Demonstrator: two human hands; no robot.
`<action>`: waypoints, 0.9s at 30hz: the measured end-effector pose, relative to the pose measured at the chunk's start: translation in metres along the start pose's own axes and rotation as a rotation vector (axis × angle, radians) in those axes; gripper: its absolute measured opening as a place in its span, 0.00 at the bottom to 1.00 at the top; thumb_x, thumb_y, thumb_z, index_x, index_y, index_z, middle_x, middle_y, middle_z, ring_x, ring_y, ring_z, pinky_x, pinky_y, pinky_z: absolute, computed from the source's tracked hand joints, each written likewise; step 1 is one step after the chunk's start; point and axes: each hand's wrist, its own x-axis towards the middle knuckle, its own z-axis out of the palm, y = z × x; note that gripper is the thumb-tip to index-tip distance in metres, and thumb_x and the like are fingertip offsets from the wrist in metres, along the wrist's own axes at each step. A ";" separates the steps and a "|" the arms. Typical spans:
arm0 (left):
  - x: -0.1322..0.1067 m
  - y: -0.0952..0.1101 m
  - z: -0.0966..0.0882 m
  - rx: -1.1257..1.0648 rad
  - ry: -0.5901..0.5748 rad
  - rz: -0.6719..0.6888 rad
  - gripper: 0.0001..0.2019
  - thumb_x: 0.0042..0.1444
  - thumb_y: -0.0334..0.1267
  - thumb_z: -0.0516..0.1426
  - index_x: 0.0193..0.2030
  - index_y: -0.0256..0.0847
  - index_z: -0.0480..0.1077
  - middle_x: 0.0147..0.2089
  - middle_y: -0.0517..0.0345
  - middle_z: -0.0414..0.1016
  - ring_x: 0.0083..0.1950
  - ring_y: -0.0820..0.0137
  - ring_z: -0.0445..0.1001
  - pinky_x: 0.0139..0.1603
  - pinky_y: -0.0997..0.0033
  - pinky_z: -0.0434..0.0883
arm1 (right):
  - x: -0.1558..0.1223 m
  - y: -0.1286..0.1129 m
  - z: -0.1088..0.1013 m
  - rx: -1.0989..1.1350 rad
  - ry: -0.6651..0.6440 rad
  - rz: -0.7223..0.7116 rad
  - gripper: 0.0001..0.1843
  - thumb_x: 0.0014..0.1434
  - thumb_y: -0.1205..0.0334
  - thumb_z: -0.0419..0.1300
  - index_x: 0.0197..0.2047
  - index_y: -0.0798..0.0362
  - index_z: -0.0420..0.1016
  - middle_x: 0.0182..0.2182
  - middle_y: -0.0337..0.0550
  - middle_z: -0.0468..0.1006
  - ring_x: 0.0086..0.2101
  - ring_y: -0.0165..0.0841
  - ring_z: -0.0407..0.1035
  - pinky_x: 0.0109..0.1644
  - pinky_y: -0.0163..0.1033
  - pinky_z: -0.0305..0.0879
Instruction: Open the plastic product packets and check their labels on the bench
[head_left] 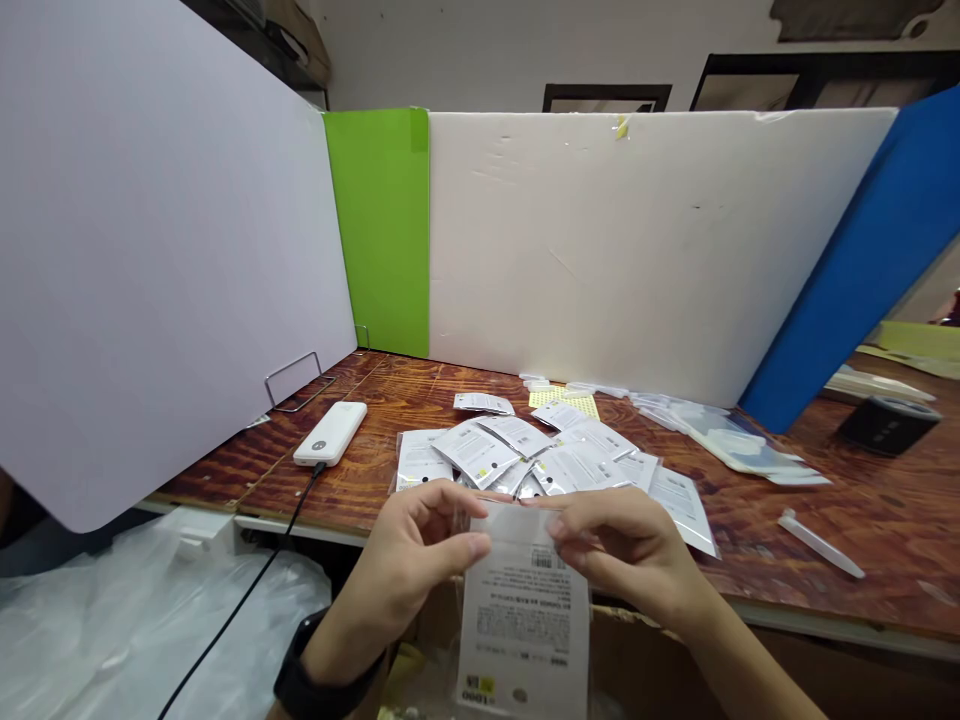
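My left hand (409, 570) and my right hand (622, 550) pinch the top edge of a white printed sachet (523, 635) between fingers and thumbs. The sachet hangs below them, with small text, a barcode and a yellow mark on it, printed upside down from my side. Its top looks partly clear plastic. Just beyond my fingers, a loose pile of similar printed sachets (510, 455) lies on the wooden desk (757, 520). A black watch (319, 665) sits on my left wrist.
A white power bank (330, 433) with a black cable (259, 590) lies at the desk's left. Partition boards in white, green and blue stand behind. A black box (889, 425) and plastic strips lie right. A plastic sheet (142, 630) and cardboard (637, 670) sit below the desk edge.
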 end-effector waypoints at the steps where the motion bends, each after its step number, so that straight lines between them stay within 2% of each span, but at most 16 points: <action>1: 0.000 -0.001 -0.001 -0.011 0.006 -0.004 0.05 0.46 0.30 0.66 0.30 0.41 0.75 0.40 0.54 0.81 0.39 0.66 0.78 0.36 0.73 0.72 | 0.001 0.001 0.001 0.016 -0.005 0.013 0.10 0.56 0.69 0.62 0.38 0.46 0.80 0.41 0.46 0.83 0.37 0.37 0.78 0.39 0.40 0.73; 5: 0.004 -0.002 -0.002 -0.066 0.044 -0.008 0.06 0.43 0.30 0.67 0.27 0.39 0.74 0.37 0.53 0.81 0.38 0.65 0.77 0.35 0.73 0.72 | 0.002 0.005 0.001 0.096 -0.023 0.085 0.09 0.58 0.68 0.60 0.40 0.47 0.80 0.45 0.47 0.81 0.41 0.38 0.77 0.38 0.40 0.74; 9: 0.007 -0.002 0.000 -0.108 0.093 -0.040 0.08 0.40 0.31 0.68 0.26 0.38 0.74 0.33 0.54 0.80 0.33 0.68 0.76 0.33 0.73 0.71 | 0.004 0.010 0.000 0.158 -0.039 0.163 0.07 0.59 0.64 0.60 0.40 0.47 0.79 0.45 0.46 0.80 0.43 0.38 0.75 0.41 0.41 0.73; 15: 0.012 -0.006 0.003 -0.109 0.139 -0.048 0.09 0.41 0.33 0.68 0.27 0.38 0.72 0.32 0.56 0.79 0.32 0.70 0.74 0.31 0.76 0.70 | 0.007 0.023 0.008 0.001 0.039 0.179 0.08 0.63 0.56 0.54 0.39 0.49 0.71 0.48 0.46 0.74 0.46 0.39 0.69 0.43 0.41 0.67; 17: 0.014 -0.009 0.005 -0.054 0.135 -0.043 0.08 0.44 0.34 0.67 0.29 0.39 0.72 0.33 0.56 0.79 0.32 0.70 0.73 0.31 0.74 0.70 | 0.008 0.027 0.013 -0.064 0.097 0.211 0.08 0.61 0.54 0.57 0.36 0.50 0.66 0.48 0.47 0.72 0.45 0.39 0.68 0.43 0.41 0.65; 20: 0.014 -0.012 0.006 0.060 0.105 -0.014 0.05 0.48 0.35 0.65 0.32 0.39 0.74 0.37 0.54 0.79 0.36 0.67 0.74 0.35 0.72 0.71 | 0.009 0.032 0.021 -0.115 0.190 0.283 0.18 0.53 0.52 0.65 0.34 0.49 0.60 0.42 0.45 0.71 0.41 0.38 0.67 0.43 0.41 0.64; 22: 0.013 -0.011 0.007 0.056 0.094 -0.012 0.04 0.49 0.34 0.64 0.32 0.39 0.74 0.41 0.52 0.80 0.40 0.66 0.75 0.37 0.72 0.71 | 0.010 0.032 0.023 -0.057 0.207 0.315 0.19 0.52 0.52 0.66 0.33 0.49 0.59 0.36 0.41 0.71 0.36 0.34 0.66 0.37 0.37 0.63; 24: 0.012 -0.010 0.007 -0.032 0.095 -0.032 0.04 0.47 0.33 0.65 0.31 0.39 0.74 0.44 0.52 0.80 0.39 0.66 0.76 0.36 0.73 0.71 | 0.010 0.031 0.022 0.076 0.195 0.334 0.17 0.53 0.52 0.65 0.32 0.50 0.60 0.34 0.38 0.70 0.31 0.30 0.64 0.31 0.34 0.61; 27: 0.013 -0.009 0.007 -0.182 0.112 -0.078 0.06 0.44 0.30 0.66 0.29 0.37 0.74 0.42 0.52 0.80 0.35 0.69 0.76 0.34 0.75 0.71 | 0.011 0.028 0.014 0.330 0.161 0.421 0.15 0.53 0.55 0.66 0.32 0.50 0.63 0.32 0.36 0.72 0.27 0.27 0.65 0.27 0.31 0.59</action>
